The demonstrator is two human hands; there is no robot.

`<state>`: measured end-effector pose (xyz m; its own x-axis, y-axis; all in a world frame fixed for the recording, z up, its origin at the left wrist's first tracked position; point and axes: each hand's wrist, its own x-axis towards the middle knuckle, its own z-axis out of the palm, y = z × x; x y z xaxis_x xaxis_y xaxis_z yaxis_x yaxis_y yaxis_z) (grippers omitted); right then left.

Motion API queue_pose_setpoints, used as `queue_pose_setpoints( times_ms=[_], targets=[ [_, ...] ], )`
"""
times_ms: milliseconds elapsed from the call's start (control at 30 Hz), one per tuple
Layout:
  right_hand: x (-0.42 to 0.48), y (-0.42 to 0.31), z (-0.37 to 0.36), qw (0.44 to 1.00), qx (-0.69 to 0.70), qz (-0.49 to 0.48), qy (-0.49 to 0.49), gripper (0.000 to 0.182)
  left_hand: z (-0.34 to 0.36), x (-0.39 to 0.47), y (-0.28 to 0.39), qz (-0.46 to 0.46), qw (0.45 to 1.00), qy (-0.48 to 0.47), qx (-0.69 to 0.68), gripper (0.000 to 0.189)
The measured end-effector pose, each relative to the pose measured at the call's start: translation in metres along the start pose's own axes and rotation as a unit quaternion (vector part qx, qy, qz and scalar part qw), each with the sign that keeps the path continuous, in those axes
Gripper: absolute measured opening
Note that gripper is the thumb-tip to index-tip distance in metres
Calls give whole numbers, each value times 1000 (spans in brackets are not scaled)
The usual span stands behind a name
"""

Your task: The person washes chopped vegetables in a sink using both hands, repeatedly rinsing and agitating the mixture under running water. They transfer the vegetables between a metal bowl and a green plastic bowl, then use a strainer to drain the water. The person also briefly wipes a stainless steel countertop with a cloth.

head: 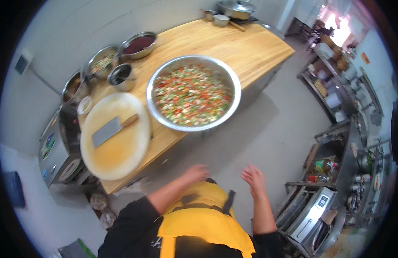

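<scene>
Both bare hands hang in front of the yellow apron (202, 222), away from the table. My left hand (197, 173) is blurred, its fingers pointing inward, with nothing seen in it. To its right, my right hand (254, 180) is raised over the floor, empty, fingers loosely apart. Beyond them, a large steel basin (236, 96) of diced red, green and white vegetables (192, 96) stands at the near edge of the wooden table (250, 42). Left of it, a cleaver (107, 131) with a wooden handle lies flat on a round, yellow-stained cutting board (121, 164).
Along the wall stand a bowl of dark red contents (139, 45), a bowl of chopped food (103, 63) and a steel pot (123, 79). A lidded pot (237, 9) sits at the far end. Steel equipment (312, 216) and shelving (321, 87) line the right side.
</scene>
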<state>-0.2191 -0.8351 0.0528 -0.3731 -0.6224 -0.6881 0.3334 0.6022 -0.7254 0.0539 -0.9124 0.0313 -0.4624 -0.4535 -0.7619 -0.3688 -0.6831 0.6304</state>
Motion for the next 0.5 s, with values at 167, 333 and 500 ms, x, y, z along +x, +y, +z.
queue_pose_setpoints(
  times_ms=[167,333,500],
  targets=[
    [-162,220,-151,934,133,32,329,22,43,25,-42,6,979,-176,106,46],
    [-329,417,-114,856,135,44,497,21,82,2,-57,-11,950,-217,223,47],
    [-359,495,8,856,60,152,490,21,60,4,-108,-69,939,-273,197,43]
  ],
)
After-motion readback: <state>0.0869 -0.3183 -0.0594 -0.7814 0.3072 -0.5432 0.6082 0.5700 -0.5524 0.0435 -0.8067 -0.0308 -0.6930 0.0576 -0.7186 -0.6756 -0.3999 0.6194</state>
